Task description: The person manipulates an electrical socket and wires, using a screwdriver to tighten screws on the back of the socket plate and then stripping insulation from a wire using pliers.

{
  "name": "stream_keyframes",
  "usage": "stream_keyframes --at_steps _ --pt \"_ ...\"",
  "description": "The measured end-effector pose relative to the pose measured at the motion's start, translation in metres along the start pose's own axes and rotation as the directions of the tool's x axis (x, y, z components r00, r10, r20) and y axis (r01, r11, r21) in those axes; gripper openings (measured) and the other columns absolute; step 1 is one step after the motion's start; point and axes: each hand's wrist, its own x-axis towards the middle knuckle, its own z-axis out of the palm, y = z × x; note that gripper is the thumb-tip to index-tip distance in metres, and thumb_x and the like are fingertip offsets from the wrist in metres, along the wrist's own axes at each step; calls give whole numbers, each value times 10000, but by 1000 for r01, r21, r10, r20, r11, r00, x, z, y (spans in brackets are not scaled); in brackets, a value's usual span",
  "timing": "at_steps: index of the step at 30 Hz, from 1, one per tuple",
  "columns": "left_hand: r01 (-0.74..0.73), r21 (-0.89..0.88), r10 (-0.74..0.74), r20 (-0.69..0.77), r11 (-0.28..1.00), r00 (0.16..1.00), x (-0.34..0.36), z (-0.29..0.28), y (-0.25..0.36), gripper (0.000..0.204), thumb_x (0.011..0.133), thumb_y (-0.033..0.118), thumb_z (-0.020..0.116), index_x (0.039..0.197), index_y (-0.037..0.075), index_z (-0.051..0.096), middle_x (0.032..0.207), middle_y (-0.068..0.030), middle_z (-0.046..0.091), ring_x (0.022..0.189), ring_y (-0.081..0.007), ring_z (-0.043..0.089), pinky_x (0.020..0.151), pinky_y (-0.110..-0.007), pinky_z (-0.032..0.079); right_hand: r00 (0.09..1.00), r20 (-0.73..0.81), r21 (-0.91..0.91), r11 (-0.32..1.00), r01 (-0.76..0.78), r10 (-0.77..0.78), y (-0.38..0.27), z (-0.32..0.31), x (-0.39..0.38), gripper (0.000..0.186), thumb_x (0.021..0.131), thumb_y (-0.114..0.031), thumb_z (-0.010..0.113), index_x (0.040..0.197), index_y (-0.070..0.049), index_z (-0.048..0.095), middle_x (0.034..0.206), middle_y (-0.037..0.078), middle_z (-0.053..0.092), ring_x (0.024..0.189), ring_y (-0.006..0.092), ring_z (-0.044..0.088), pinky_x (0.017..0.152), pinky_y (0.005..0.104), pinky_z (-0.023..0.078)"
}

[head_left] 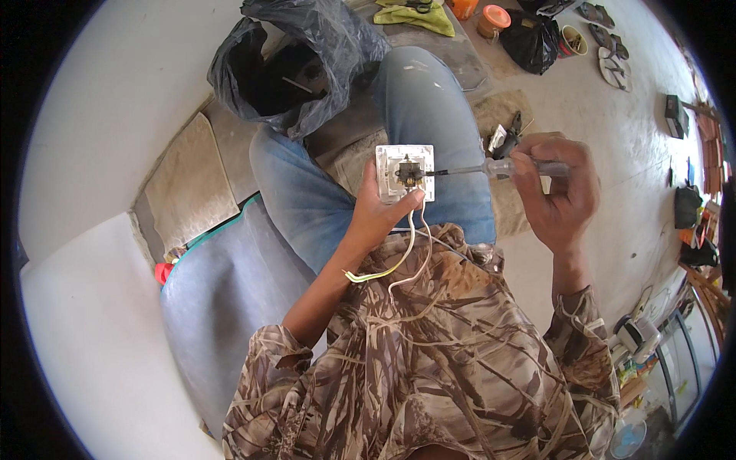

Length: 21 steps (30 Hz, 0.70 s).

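White square plastic wiring fitting with a dark mechanism in its centre (407, 172): held above the lap, mechanism side up. Probably light and stiff; plastic likely cracks if levered. Best grip is the outer rim, clear of the terminals. Left hand (374, 205) has it by the left and lower edges, thumb along the bottom. Right hand (563, 188) is closed round the clear-handled screwdriver with a thin dark shaft (502, 167), tip at the mechanism's right side; can't tell if it's seated.

Thin yellow-green insulated wires (408, 257) and a pale pinkish wire (428, 247) hang off the lower edge. Should be springy; tugging could work them loose.

Faded blue jeans (425, 100) below, no bench. Worn brown mat (510, 107) by the right knee, dark-handled pliers-like tool on it (512, 135). Crumpled black plastic bag (345, 42) ahead-left, plain white wall (92, 153) left, dusty pale floor (575, 100) right, dark sandals (606, 37) beyond.
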Motion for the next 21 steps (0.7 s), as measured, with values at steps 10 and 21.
stream_keyframes --at_steps 10,21 --pt "-33 -65 37 53 997 998 -3 -7 -9 757 788 70 777 1355 -2 280 1191 -113 555 1063 -175 592 903 -320 508 997 67 -7 999 41 -41 -7 16 8 240 805 -16 753 958 -32 569 846 82 687 713 163 690 630 274 534" --pt "-67 -117 72 34 991 997 -3 -10 -22 712 788 30 763 1328 18 299 1166 -101 555 1033 -172 606 861 -312 532 997 78 -26 999 20 -18 -9 15 11 215 808 -23 754 953 -29 596 876 91 683 756 159 696 656 270 537"
